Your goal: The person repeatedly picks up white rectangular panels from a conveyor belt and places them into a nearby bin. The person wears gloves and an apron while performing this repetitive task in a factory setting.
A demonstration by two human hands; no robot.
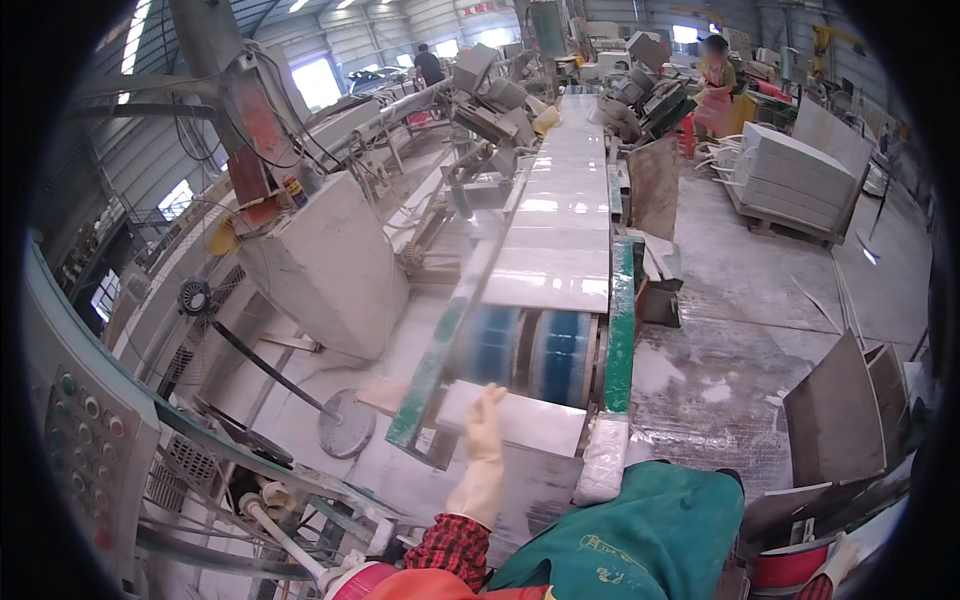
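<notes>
My left hand [483, 432], in a pale rubber glove with a red-and-black checked cuff, reaches over a white stone slab [540, 422] at the near end of a conveyor. Its fingers are stretched out and lie over the slab's left part. Just beyond that slab are wet blue rollers [562, 355]. My right hand [838, 562], gloved as well, shows at the lower right edge beside a pale slab [880, 528]. Its fingers are small and partly hidden, so their grip is unclear. Farther along the belt lies a row of wet white slabs [555, 225].
Green rails [620, 330] flank the conveyor. A button panel [92, 440] stands at the left, near a round metal base [347, 422]. Grinding heads [490, 100] lean over the belt. Stacked slabs [795, 175] and two people are farther off. Boards [835, 410] lean at the right.
</notes>
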